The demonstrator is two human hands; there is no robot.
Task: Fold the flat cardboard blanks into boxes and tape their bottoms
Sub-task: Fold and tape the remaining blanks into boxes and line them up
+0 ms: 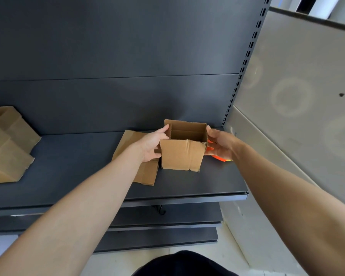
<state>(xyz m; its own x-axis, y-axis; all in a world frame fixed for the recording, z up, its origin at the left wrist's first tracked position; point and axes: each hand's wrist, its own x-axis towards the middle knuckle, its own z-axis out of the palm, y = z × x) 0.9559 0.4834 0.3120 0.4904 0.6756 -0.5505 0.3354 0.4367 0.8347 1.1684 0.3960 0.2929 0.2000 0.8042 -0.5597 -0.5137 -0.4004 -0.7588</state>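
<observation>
A small brown cardboard box [182,154] stands upright with its top open on the dark shelf [72,176]. My left hand [152,144] grips its left side, thumb at the near corner and fingers along the wall. On the other side, my right hand [220,143] holds the right wall, fingertips at the top edge. Flat cardboard blanks [134,156] lie on the shelf under and left of the box. An orange object [219,157], possibly a tape dispenser, lies partly hidden beneath my right hand.
Several folded cardboard boxes [7,148] sit at the shelf's left end. A slotted upright [241,76] and a pale wall panel [299,92] bound the shelf on the right. Lower shelves [167,220] jut out below the front edge.
</observation>
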